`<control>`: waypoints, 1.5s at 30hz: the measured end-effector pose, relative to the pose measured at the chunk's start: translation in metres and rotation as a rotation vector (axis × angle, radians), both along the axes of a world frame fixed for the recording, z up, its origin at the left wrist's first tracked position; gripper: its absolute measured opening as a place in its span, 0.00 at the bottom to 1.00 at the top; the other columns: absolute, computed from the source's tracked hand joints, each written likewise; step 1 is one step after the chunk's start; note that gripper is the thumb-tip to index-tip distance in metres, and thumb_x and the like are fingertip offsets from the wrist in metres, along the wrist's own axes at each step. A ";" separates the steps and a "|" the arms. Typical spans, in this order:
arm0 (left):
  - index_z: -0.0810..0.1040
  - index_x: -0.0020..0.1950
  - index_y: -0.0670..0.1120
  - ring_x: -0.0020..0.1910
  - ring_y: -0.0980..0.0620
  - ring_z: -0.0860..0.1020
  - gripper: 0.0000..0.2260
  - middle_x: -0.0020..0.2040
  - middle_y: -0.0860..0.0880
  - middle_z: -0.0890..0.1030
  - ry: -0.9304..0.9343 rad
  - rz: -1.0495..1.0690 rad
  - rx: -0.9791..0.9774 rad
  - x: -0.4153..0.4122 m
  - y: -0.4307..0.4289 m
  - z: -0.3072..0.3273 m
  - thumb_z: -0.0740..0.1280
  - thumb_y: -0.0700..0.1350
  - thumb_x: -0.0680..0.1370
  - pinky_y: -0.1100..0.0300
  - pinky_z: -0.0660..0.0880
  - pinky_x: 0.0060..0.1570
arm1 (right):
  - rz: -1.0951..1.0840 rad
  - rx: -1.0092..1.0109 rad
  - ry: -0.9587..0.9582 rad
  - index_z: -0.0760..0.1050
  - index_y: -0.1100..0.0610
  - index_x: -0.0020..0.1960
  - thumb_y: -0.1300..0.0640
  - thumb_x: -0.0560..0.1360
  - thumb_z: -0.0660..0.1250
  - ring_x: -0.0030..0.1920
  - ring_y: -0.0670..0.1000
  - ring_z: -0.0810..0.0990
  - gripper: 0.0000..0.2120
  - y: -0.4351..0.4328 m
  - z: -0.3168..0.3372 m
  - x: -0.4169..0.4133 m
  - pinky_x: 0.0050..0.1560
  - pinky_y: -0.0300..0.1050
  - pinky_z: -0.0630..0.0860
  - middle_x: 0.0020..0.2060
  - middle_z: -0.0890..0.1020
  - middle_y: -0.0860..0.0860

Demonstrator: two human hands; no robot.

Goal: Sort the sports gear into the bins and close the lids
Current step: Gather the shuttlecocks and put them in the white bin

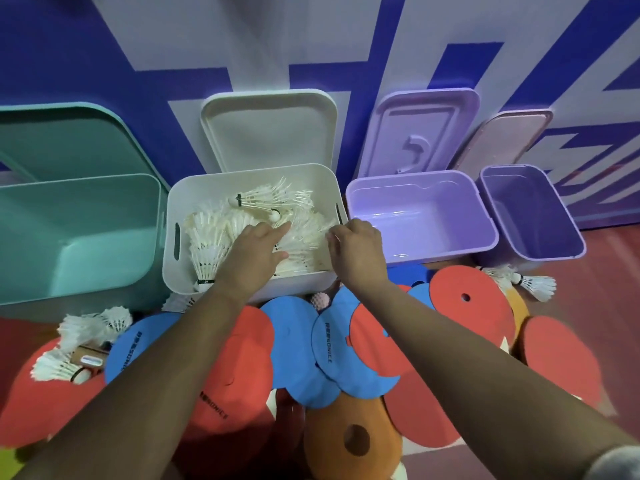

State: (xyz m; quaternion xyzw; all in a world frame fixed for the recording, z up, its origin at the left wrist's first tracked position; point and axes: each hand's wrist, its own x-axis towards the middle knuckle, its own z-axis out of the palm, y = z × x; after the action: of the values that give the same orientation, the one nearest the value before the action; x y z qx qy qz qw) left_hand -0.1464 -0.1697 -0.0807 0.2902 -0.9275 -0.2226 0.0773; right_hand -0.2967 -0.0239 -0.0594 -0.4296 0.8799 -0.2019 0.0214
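- Step in hand, as judged: the person is loading shuttlecocks (242, 230) into the white bin (256, 282); the sort is at an early stage, since gear is lying loose on the floor (602, 258) in front of the bins.
- The left hand (256, 251) is lying flat on the shuttlecock pile inside the white bin, fingers (277, 230) extended and close together, apparently pressing the pile down.
- The right hand (360, 247) is hovering at the bin's right rim, fingers curled inward; whether it is pinching a shuttlecock cannot be told.
- The teal bin (79, 237), lilac bin (419, 216) and small purple bin (533, 216) are standing open and apparently empty; all four lids, including the white lid (270, 133), are leaning upright against the wall behind.
- Next move, as judged: both hands are needing to withdraw and collect the loose shuttlecocks at lower left (90, 327) and at right (533, 285).
- Flat discs (298, 344) in red, blue and orange are overlapping just in front of the bins; a pink spiky ball (319, 301) is lying between them and the white bin.
- Open room: the bins are standing nearly touching, so clearance is lying above the rims only.
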 end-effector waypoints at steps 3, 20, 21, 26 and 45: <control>0.71 0.72 0.49 0.59 0.43 0.73 0.23 0.58 0.44 0.78 -0.010 0.025 -0.010 -0.002 0.008 0.002 0.69 0.41 0.77 0.52 0.68 0.63 | 0.053 0.099 0.068 0.81 0.60 0.42 0.54 0.76 0.62 0.67 0.60 0.70 0.13 0.003 -0.008 0.000 0.68 0.61 0.62 0.63 0.73 0.58; 0.78 0.53 0.43 0.44 0.59 0.74 0.09 0.47 0.50 0.75 0.350 0.092 0.209 -0.052 0.174 0.062 0.67 0.35 0.74 0.71 0.69 0.48 | -0.027 -0.096 -0.303 0.75 0.60 0.61 0.56 0.78 0.66 0.52 0.56 0.78 0.14 0.196 0.032 -0.066 0.57 0.39 0.70 0.56 0.71 0.55; 0.79 0.52 0.43 0.42 0.60 0.75 0.09 0.46 0.50 0.75 0.328 0.070 0.232 -0.061 0.189 0.056 0.68 0.35 0.74 0.71 0.70 0.47 | -0.065 -0.079 -0.325 0.75 0.61 0.61 0.56 0.78 0.66 0.49 0.55 0.78 0.14 0.214 0.030 -0.074 0.53 0.33 0.69 0.55 0.71 0.55; 0.79 0.51 0.40 0.40 0.56 0.75 0.09 0.46 0.46 0.76 0.182 0.011 0.336 -0.123 0.252 0.022 0.69 0.35 0.72 0.56 0.75 0.50 | -0.278 -0.011 -0.375 0.75 0.61 0.60 0.56 0.76 0.68 0.56 0.60 0.75 0.15 0.291 0.006 -0.124 0.59 0.46 0.67 0.55 0.73 0.59; 0.62 0.75 0.41 0.71 0.45 0.67 0.34 0.72 0.43 0.65 -0.272 -0.205 0.270 -0.328 0.316 -0.040 0.71 0.43 0.72 0.54 0.65 0.69 | -0.680 -0.027 -0.592 0.72 0.65 0.57 0.55 0.74 0.67 0.55 0.61 0.76 0.16 0.342 -0.062 -0.283 0.50 0.48 0.69 0.53 0.78 0.60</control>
State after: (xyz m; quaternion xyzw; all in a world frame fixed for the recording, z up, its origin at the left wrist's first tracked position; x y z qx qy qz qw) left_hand -0.4747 0.1464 -0.1203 0.2294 -0.9158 -0.3103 -0.1110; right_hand -0.5801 0.3184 -0.1217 -0.0400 0.9244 -0.3229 0.1991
